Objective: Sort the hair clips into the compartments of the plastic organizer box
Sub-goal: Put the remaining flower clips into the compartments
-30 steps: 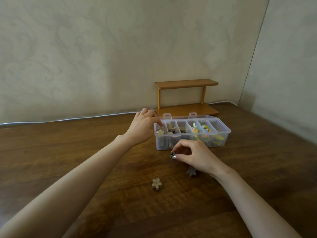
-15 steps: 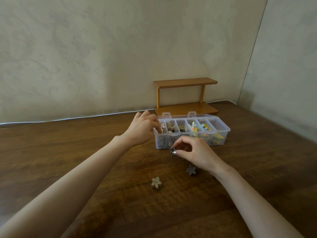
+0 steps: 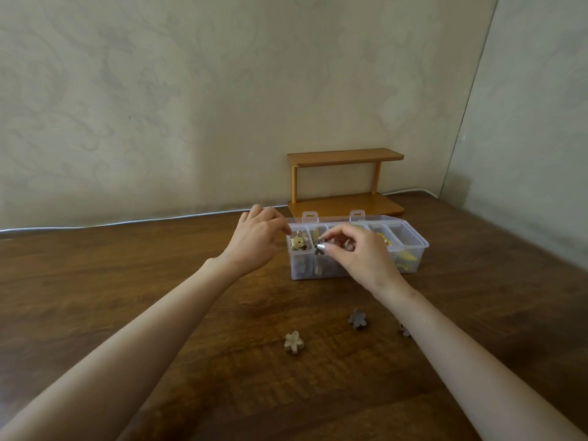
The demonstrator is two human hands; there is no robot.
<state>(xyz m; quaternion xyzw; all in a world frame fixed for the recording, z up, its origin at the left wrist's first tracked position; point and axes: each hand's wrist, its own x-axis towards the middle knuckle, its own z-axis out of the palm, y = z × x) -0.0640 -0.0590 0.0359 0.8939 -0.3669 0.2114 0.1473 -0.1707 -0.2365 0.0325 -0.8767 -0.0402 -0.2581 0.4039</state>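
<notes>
**Operator:** Report sort status.

**Technician:** Partly complete. Several compartments of the box [image 3: 412,240] already contain clips. A cream clip [image 3: 297,242] lies on top in the leftmost compartment, and yellow items show toward the right end. The right hand [image 3: 362,257] pinches a dark clip [image 3: 319,248] between thumb and forefinger, above the second compartment from the left.

**Operator:** Left hand?

**Technician:** The left hand [image 3: 254,241] is at the box's left end with its fingers curled toward the rim. Whether it grips the wall cannot be determined.

**Operator:** Remaining items?

**Technician:** Three are on the table [image 3: 143,297]: a beige clip [image 3: 293,342], a grey clip [image 3: 358,319] and a small clip [image 3: 404,330] partly hidden by the right forearm.

**Operator:** Obstructions?

**Technician:** None apparent over the compartments. A wooden shelf [image 3: 345,158] stands just behind the box, and a white cable [image 3: 127,222] runs along the wall.
</notes>
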